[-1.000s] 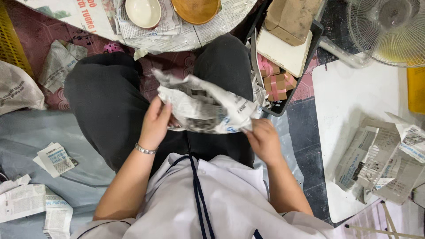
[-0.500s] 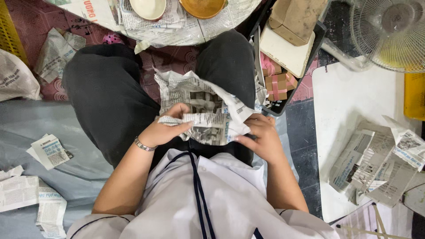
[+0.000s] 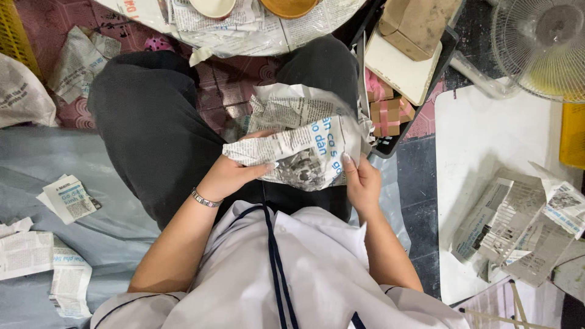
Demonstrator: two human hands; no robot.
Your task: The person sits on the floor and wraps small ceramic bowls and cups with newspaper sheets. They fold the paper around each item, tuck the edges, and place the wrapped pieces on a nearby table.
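A person sits cross-legged on the floor, seen from above, with a crumpled newspaper bundle [image 3: 301,143] held over the lap between both hands. The left hand [image 3: 234,173] is closed on the bundle's near left edge, thumb pressed along a folded strip of newsprint; the right hand [image 3: 359,180] is closed on its near right corner, fingertips tucked against the paper. The bundle looks light and soft, a thing that creases and tears easily, and its puffed shape suggests something may be wrapped inside, though nothing of that shows. It would best be held as it is now, by folded edges on opposite sides, with a palm under it for support. Beyond the hands lie more newspaper sheets [image 3: 256,24] with two bowls on them; to the right of the right hand is a dark tray [image 3: 390,143] of small tape-bound packets, and farther right a white board [image 3: 487,140] carrying folded papers. Compared with a second ago, the left hand has come down from the bundle's upper left to its near edge, and the paper is folded more tightly, with a printed flap now turned up.
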